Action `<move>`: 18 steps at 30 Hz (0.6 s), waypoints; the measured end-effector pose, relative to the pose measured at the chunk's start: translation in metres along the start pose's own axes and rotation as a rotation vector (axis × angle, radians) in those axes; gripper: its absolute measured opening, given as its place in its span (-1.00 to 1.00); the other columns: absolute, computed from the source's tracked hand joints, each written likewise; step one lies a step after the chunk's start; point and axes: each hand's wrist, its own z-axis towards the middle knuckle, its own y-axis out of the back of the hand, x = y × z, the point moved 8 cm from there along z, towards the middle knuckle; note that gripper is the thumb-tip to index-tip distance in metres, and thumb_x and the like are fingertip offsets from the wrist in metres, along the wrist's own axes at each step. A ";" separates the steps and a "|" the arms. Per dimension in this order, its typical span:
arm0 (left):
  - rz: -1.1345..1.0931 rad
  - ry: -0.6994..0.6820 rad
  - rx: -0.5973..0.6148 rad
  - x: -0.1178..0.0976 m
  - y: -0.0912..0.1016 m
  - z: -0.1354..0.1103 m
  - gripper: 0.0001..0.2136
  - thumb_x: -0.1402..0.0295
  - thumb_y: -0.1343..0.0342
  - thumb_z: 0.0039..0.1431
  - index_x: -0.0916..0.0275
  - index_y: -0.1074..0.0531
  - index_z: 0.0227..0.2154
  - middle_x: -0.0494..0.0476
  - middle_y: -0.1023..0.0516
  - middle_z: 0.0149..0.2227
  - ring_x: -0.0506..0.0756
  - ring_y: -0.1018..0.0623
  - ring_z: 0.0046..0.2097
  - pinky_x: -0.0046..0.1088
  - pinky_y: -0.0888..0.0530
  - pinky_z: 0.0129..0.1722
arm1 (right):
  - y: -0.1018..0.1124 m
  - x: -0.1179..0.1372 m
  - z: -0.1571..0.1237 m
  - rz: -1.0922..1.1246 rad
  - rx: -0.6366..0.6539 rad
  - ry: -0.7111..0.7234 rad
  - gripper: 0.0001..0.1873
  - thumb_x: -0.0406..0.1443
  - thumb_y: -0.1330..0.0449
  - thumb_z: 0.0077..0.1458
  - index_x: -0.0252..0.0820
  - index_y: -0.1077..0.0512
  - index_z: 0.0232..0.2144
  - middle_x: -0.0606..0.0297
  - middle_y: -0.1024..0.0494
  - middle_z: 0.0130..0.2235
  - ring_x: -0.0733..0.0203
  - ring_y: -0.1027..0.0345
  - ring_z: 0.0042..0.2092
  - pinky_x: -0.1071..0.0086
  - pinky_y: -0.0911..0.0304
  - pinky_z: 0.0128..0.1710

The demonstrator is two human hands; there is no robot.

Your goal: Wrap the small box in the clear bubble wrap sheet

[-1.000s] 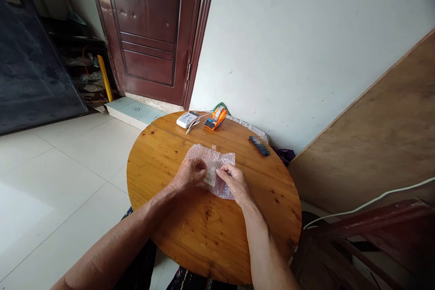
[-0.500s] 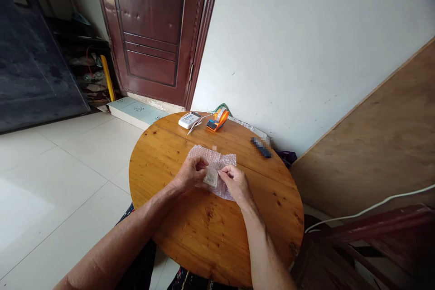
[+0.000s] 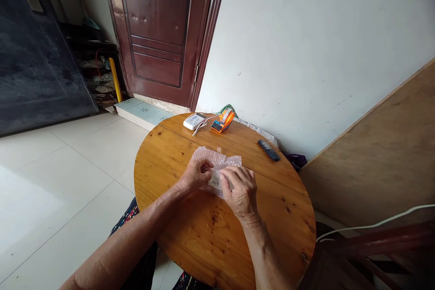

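Note:
A sheet of bubble wrap [image 3: 217,160] lies on the round wooden table [image 3: 190,240]. A small pale flat item [image 3: 215,180] rests on it between my hands. My left hand [image 3: 196,174] has its fingers curled, pinching the left edge of the wrap beside the item. My right hand [image 3: 240,190] lies over the right part of the wrap with fingers bent, pressing down and covering that side. What is under its fingers is hidden.
At the table's far edge sit a white box [image 3: 194,121] with a white cord, an orange tape dispenser [image 3: 223,121] and a dark blurred bar [image 3: 269,150]. A white wall and a dark red door [image 3: 159,31] stand behind. A wooden board [image 3: 380,154] leans at right.
My right hand has moved left and over the bubble wrap, now covering its right side. The view has shifted a little to the left and down.

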 end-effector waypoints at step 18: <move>0.812 0.002 -0.189 -0.024 0.076 -0.019 -0.73 0.51 -0.04 -0.01 0.25 -0.45 -0.20 -0.03 -0.45 -0.48 0.00 -0.39 -0.44 -0.51 -0.23 -0.43 | -0.029 0.006 -0.005 -0.034 0.324 0.011 -0.79 -0.21 -0.20 0.16 -0.09 -0.52 -0.16 0.22 -0.50 -0.21 0.09 -0.26 -0.15 0.23 -0.02 -0.14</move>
